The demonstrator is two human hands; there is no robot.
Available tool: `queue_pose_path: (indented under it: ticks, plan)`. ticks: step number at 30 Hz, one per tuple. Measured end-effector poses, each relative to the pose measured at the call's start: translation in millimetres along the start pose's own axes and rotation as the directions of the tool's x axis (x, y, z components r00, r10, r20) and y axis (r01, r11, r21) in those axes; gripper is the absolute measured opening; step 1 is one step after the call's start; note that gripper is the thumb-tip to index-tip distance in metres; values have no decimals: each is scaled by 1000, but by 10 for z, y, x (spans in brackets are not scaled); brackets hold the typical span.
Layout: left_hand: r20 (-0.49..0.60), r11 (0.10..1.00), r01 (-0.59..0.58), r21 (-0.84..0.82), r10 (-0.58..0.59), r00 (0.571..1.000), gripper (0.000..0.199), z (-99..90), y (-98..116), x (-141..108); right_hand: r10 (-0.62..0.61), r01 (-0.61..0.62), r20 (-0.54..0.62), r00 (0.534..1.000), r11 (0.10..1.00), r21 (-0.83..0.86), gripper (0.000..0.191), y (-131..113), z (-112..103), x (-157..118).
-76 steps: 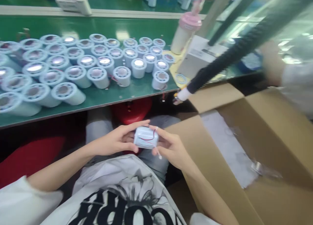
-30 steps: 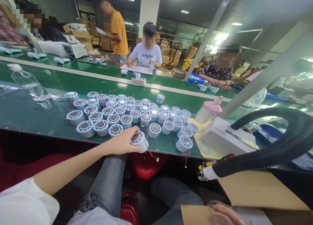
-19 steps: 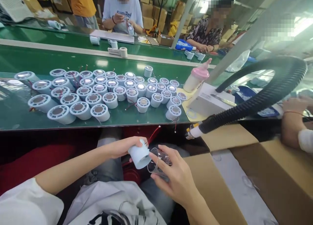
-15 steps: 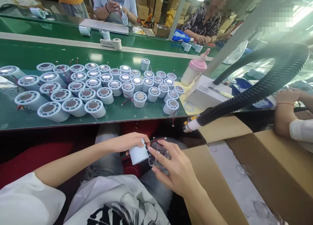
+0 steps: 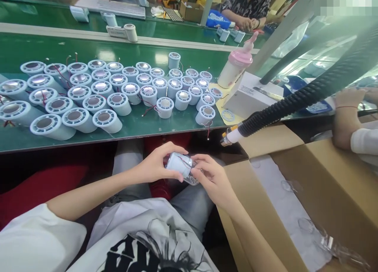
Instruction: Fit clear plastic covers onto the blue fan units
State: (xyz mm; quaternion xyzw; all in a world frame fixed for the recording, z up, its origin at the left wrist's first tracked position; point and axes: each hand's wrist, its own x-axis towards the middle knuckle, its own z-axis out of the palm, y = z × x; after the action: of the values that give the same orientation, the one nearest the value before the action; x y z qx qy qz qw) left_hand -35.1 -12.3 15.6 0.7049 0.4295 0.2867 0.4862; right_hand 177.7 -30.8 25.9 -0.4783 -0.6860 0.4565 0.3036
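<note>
Over my lap, my left hand [image 5: 165, 163] is wrapped round a light blue cylinder [image 5: 178, 164] with thin dark and red wires along its side. The cylinder lies on its side, its right end against a clear plastic cup [image 5: 192, 179]. My right hand [image 5: 213, 177] has its fingers closed on the clear cup and touches the wires near the cylinder's end. How far the cylinder sits inside the cup is partly hidden by my fingers. Several similar blue cylinders [image 5: 77, 120] stand in rows on the green bench [image 5: 141, 126], wires sticking out of some.
A black ribbed hose [image 5: 274, 106] with a metal nozzle [image 5: 226, 140] hangs at the right, beside a white box [image 5: 246, 93] and a pink-topped bottle [image 5: 236, 67]. An open carton [image 5: 319, 177] holds clear plastic pieces. Other people's hands show across the bench and at the right.
The blue cylinder has turned onto its side and met the clear cup. Both hands have moved closer together and slightly up. The view has tilted down, shifting the bench up.
</note>
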Motion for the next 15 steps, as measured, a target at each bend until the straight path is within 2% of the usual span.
queue_pose_path:
  ticks: [5, 7, 10, 11, 13, 15]
  plan:
    - [81, 984, -156, 84, 149, 985, 64, 32, -96, -5, 120, -99, -105, 987, 978, 184, 25, -1, 0, -12]
    - [141, 991, -134, -29, 137, 981, 64, 49, -96, -11, 171, -137, -108, 979, 953, 270, 26, 11, -19, -2]
    - [206, 968, 9, -252, 44, 978, 64, 88, -70, -26, 244, -188, -77, 967, 883, 431, 30, 34, -57, 7]
    - [210, 949, 63, -310, 4, 978, 64, 102, -60, -33, 232, -180, -60, 971, 870, 458, 27, 42, -69, 3]
    - [194, 900, 138, -414, -61, 979, 63, 127, -42, -49, 120, -102, -21, 992, 914, 394, 15, 59, -91, -23]
    - [184, 840, 185, -510, -103, 977, 61, 142, -29, -70, -49, 45, 14, 999, 983, 179, 29, 82, -108, -70]
